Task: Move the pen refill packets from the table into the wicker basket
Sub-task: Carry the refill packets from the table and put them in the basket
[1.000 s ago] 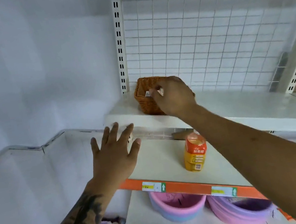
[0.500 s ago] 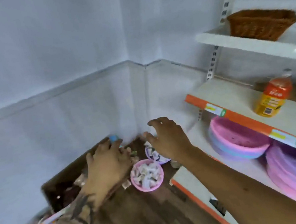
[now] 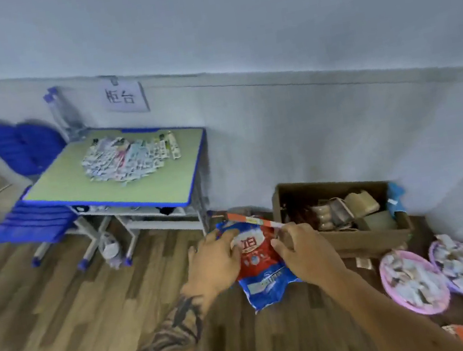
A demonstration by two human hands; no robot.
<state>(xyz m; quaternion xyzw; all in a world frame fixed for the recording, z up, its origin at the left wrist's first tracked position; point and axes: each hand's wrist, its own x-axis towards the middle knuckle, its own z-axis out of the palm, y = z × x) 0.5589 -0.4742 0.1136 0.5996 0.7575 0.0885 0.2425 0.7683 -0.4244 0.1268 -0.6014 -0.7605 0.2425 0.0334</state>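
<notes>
Left hand (image 3: 215, 263): back up, low in view, fingers loosely spread and relaxed, holding nothing; tattooed forearm trails toward the bottom edge. Fingertips lie over the upper left edge of a bag; whether they touch it cannot be told.

Right hand (image 3: 306, 250): just beside the left, back up, fingers loosely bent and slightly apart, nothing gripped. Its thumb side overlaps the bag's right edge; contact cannot be told.

Bag (image 3: 265, 278): blue and red plastic, crumpled, on the wood floor (image 3: 65, 320), showing between the two hands.

Strip (image 3: 253, 220): orange and white, slanted, just beyond the fingertips of both hands.

Box (image 3: 351, 240): brown cardboard, open, against the wall, just beyond and to the right of the right hand; holds mixed packages, blurred.

Basins (image 3: 413, 282): two pink ones on the floor, right of the right forearm, each heaped with small pale packets.

Table (image 3: 81, 185): green top, blue edge, well beyond and to the left of the left hand, against the wall.

Packets (image 3: 132, 160): pen refill packets, a spread pile on the far half of the table, apart from both hands.

Chairs (image 3: 20, 146): blue, left of the table.

Sign (image 3: 124, 98): white paper with two dark characters, on the wall above the table.
</notes>
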